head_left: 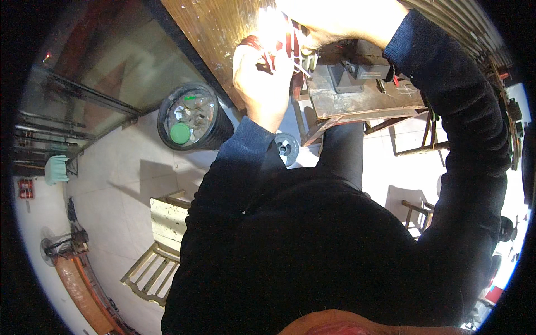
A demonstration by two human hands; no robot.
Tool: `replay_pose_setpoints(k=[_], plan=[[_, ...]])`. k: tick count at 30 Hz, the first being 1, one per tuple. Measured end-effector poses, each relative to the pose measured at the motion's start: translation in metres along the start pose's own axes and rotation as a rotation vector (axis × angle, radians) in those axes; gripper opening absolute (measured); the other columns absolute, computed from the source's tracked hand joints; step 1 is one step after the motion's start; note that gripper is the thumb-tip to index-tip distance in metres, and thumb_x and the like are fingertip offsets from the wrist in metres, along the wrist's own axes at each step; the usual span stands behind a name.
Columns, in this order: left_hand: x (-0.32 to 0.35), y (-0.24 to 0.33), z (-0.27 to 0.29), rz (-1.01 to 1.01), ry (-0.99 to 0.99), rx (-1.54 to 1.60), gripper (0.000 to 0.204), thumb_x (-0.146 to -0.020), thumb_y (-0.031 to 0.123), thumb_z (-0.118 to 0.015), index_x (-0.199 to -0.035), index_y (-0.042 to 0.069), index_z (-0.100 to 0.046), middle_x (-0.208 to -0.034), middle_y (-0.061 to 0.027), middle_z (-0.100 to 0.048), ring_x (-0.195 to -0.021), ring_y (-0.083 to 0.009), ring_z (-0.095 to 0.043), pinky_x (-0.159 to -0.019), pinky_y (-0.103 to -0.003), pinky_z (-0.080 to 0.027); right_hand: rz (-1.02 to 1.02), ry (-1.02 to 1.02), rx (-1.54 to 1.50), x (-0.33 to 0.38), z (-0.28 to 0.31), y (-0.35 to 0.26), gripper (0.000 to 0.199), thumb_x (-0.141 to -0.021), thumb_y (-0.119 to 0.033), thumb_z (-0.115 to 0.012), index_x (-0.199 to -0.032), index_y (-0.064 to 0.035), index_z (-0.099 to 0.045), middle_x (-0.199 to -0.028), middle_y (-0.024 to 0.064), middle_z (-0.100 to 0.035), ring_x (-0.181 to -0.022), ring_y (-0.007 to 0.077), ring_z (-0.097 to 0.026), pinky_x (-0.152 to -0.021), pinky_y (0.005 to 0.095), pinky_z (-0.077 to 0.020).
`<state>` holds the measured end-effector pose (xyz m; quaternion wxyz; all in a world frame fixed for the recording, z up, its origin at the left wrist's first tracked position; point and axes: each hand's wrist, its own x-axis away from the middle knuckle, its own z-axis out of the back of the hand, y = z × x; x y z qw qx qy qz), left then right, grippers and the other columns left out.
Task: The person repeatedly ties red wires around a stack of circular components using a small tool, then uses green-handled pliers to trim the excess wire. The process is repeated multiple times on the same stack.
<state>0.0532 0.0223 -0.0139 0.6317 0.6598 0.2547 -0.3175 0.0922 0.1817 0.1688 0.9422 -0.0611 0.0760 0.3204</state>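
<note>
A small dark red part [258,43] sits up at the edge of the wooden bench [212,28], pinched in the curled fingers of the left hand [262,75]. The right hand [335,19] closes in just beside it, washed out by glare, so I cannot tell its grip. Right of both stands a rusty metal stand [357,100]. Down on the floor, a black bin [192,120] of scraps and a wooden chair [159,251].
</note>
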Motion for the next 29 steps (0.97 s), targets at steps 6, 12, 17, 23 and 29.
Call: replay_pose_setpoints(k=[6, 12, 17, 23, 29], plan=[[-0.001, 0.009, 0.011, -0.061, -0.053, -0.018, 0.026, -0.085, 0.004, -0.082, -0.079, 0.004, -0.057, -0.081, -0.0004, -0.056, -0.069, -0.0087, -0.052, -0.062, -0.024, -0.046, 0.013, 0.018, -0.04, 0.0, -0.001, 0.0, 0.026, -0.091, -0.023, -0.066, -0.108, -0.005, -0.075, -0.085, 0.0142, -0.074, -0.07, 0.0283, -0.068, -0.065, 0.0381, -0.0545], [0.004, 0.014, 0.016, 0.13, -0.152, 0.073, 0.023, -0.084, 0.005, -0.083, -0.083, 0.003, -0.061, -0.083, -0.0005, -0.056, -0.071, -0.0091, -0.052, -0.065, -0.024, -0.046, 0.015, 0.034, -0.068, 0.0, -0.011, -0.004, 0.026, -0.091, -0.022, -0.066, -0.108, -0.0044, -0.075, -0.084, 0.0144, -0.074, -0.068, 0.0278, -0.068, -0.064, 0.0375, -0.0542], [-0.001, 0.004, 0.005, -0.002, -0.042, 0.058, 0.02, -0.087, 0.005, -0.081, -0.084, 0.003, -0.061, -0.083, 0.001, -0.057, -0.072, -0.0079, -0.052, -0.066, -0.024, -0.046, 0.029, 0.061, -0.097, 0.0, -0.014, 0.0, 0.026, -0.092, -0.022, -0.065, -0.108, -0.004, -0.075, -0.084, 0.0145, -0.074, -0.067, 0.0274, -0.068, -0.064, 0.0371, -0.054], [-0.009, 0.003, 0.005, 0.0, -0.018, 0.017, 0.023, -0.084, 0.004, -0.08, -0.077, 0.002, -0.058, -0.08, -0.0102, -0.058, -0.072, -0.0233, -0.059, -0.067, -0.035, -0.048, 0.075, 0.131, -0.16, 0.01, -0.014, 0.006, 0.025, -0.093, -0.021, -0.065, -0.108, -0.0035, -0.075, -0.083, 0.0147, -0.074, -0.066, 0.027, -0.067, -0.063, 0.0365, -0.0537], [-0.014, 0.007, 0.012, -0.132, -0.015, -0.186, 0.027, -0.083, 0.004, -0.082, -0.08, 0.002, -0.055, -0.079, -0.0048, -0.053, -0.07, -0.0144, -0.051, -0.065, -0.029, -0.045, 0.027, 0.11, 0.182, 0.014, -0.016, 0.009, 0.025, -0.096, -0.024, -0.066, -0.109, -0.0043, -0.075, -0.082, 0.0142, -0.075, -0.066, 0.0243, -0.069, -0.064, 0.0356, -0.0545]])
